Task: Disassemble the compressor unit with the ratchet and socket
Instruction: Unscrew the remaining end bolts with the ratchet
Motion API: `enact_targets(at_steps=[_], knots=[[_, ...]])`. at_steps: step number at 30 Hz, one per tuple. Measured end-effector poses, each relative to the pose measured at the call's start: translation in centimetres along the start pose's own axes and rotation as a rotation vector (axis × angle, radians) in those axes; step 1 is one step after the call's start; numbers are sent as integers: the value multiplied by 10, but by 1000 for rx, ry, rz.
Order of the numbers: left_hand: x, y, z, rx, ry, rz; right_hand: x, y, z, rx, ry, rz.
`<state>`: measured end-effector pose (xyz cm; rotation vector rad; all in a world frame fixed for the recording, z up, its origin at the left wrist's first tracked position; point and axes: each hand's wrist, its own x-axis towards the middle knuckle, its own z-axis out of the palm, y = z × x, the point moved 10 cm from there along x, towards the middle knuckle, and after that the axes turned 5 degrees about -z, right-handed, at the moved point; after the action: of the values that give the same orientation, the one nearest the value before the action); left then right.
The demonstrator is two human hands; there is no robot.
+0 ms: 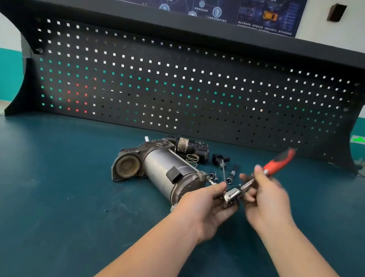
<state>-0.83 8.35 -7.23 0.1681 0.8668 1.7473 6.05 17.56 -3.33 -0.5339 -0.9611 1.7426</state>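
Observation:
The compressor unit (161, 171), a grey metal cylinder with a dark cast housing, lies on its side on the green bench mat. A ratchet (232, 196) with a chrome head and a red-and-black handle (278, 161) is held up just right of the unit's end. My left hand (206, 203) grips the chrome head from the left. My right hand (266, 194) holds the shaft just below the red handle, which points up and right and is blurred. Whether a socket sits on the head is hidden by my fingers.
Behind the unit lie a black removed part (189, 148), a wire spring (192, 158), long bolts (223, 170) and small sockets (230, 179). A black pegboard (185, 90) closes off the back of the bench mat (46, 187).

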Motion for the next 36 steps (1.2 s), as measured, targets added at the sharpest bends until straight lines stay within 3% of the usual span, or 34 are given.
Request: enact_targets(at_steps=[4,6,8,10,13,14,16,18,23,25,26,28,30,32,34,36], knots=[[1,-1,2,-15,-27,15,-35,-53,52,-423,-360,-537],[1,0,2,1,-26,14,-53,-52,67,-560,-456,-655],[3,1,2,22,-9,18,-51,-54,64,-574,-402,-675],[4,1,2,43,2,19,-27,-52,38,-466,-230,-539],[4,-2,4,57,2,-3,3,2,-12,-138,62,21],[3,-2,4,56,4,-7,1,23,-18,-18,105,175],[3,-2,2,43,16,-8,-3,40,-18,89,127,271],[2,-1,-1,29,19,-6,0,26,-12,24,94,154],[3,-2,-2,77,5,27,-30,-54,40,-485,-261,-561],[5,-1,-3,75,12,29,-46,-55,56,-603,-359,-704],[6,-1,-3,82,14,28,-45,-55,54,-622,-329,-717],[8,0,-6,122,34,31,-25,-49,31,-556,-170,-589],[9,-3,-10,168,79,27,2,-20,-5,-356,18,-233],[11,-7,-16,180,116,7,9,14,-24,-171,103,52],[11,-7,-21,164,140,2,9,20,-21,-148,80,72],[10,-1,-20,163,125,27,8,4,-6,-174,-4,-62]])
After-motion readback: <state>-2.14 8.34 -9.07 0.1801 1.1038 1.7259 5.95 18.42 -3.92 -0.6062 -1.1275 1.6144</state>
